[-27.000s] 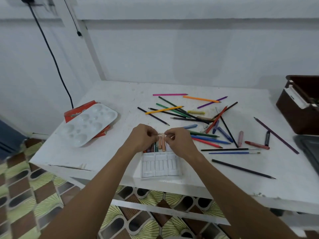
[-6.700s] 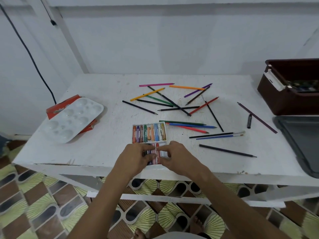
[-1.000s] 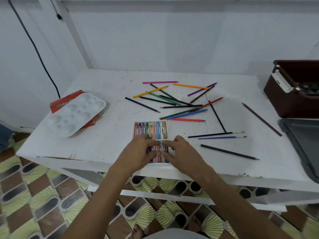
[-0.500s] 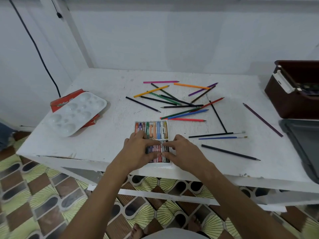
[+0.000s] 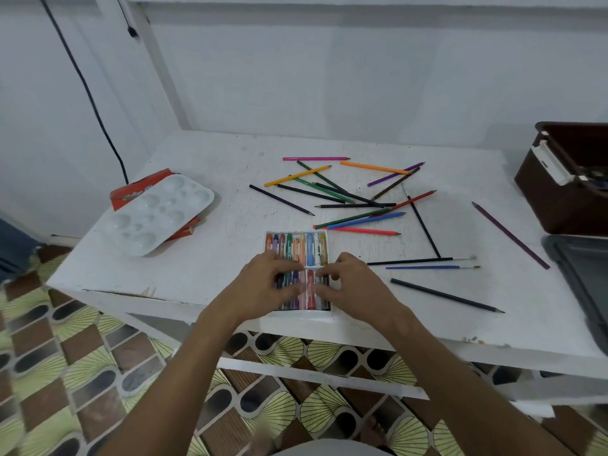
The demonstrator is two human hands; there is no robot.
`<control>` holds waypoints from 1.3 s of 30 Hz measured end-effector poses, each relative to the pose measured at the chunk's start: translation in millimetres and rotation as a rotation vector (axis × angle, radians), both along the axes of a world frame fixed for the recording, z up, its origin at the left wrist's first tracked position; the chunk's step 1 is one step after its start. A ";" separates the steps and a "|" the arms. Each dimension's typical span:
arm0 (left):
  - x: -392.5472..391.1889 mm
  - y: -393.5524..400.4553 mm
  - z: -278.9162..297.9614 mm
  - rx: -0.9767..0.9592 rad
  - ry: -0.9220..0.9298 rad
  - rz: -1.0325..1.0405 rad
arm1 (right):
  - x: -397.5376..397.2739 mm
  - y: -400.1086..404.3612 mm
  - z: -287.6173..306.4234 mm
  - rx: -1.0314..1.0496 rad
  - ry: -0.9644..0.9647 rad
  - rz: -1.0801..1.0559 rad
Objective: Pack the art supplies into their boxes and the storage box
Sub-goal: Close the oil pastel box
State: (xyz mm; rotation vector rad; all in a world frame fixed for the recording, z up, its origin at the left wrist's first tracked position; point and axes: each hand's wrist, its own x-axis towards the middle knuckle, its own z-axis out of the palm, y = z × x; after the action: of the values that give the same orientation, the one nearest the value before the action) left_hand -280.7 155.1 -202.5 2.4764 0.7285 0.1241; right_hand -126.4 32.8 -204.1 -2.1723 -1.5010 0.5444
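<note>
A clear crayon tray (image 5: 301,316) lies at the table's front edge. Its far row of crayons (image 5: 297,247) is full and uncovered. My left hand (image 5: 265,286) and my right hand (image 5: 357,284) rest on the near row of crayons (image 5: 309,291), fingertips pressing down on them and gripping nothing. Several loose coloured pencils (image 5: 345,195) are scattered behind the tray. Two thin brushes (image 5: 427,263) and a black pencil (image 5: 447,296) lie to the right. The brown storage box (image 5: 556,199) stands open at the far right.
A white paint palette (image 5: 158,215) sits on a red carton (image 5: 138,192) at the left. A grey lid (image 5: 585,271) lies at the right edge below the storage box. A purple pencil (image 5: 510,235) lies alone near it. Patterned floor shows below the table edge.
My fingers have slid a little over the near row of crayons. The tray, pencils and brushes have stayed where they were.
</note>
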 end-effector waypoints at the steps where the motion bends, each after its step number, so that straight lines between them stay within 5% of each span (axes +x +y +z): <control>1: -3.7 3.6 5.4 -0.037 -0.039 0.037 | -1.3 4.6 1.9 0.032 0.022 -0.008; 8: -55.7 69.9 30.4 0.058 -0.082 0.421 | -35.0 82.5 17.3 0.172 0.185 0.068; 15: -126.8 163.8 28.8 0.116 0.024 0.824 | -90.6 172.9 19.8 0.067 0.426 0.021; 22: -162.4 194.8 19.6 -0.002 0.061 0.814 | -123.9 218.0 6.7 0.032 0.677 -0.210; 33: -149.0 165.8 19.4 -0.099 -0.188 0.879 | -107.6 222.1 11.3 0.025 0.956 -0.293; 39: -137.1 175.5 11.6 -0.067 -0.122 0.964 | -53.6 210.6 11.8 0.079 0.842 -0.390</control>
State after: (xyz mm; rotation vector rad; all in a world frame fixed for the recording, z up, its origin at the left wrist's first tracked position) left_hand -417.8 330.6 -190.9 1.8272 1.7582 0.5761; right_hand -180.0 243.3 -192.3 -1.7428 -0.6210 1.0539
